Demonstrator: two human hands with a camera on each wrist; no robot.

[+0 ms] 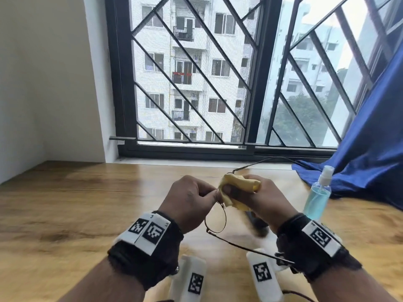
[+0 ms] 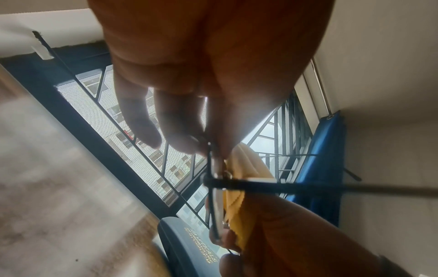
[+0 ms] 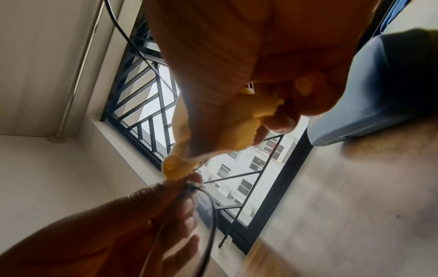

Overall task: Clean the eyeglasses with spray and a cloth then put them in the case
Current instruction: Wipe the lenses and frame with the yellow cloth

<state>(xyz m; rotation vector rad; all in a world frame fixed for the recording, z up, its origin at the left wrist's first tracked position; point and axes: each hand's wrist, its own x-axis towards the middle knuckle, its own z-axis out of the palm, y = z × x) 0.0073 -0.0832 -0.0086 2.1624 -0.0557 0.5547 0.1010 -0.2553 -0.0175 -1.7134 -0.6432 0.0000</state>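
My left hand (image 1: 192, 199) is pinching the eyeglasses (image 1: 216, 221) at frame centre, steadying them while my right hand (image 1: 257, 199) fingers are clamping the yellow cloth (image 1: 235, 184) round one lens.

I count two hands, left hand (image 1: 192, 200) and right hand (image 1: 259, 202), one eyeglasses (image 1: 216, 222) and one cloth (image 1: 237, 184). One spray bottle (image 1: 317, 198), one case (image 2: 189, 243).

Both forearms reach forward side by side, the left hand (image 1: 192, 198) curled with thumb and fingertips pinched together, the right hand (image 1: 259, 199) close beside it, fingers bent tight in a closed grip.
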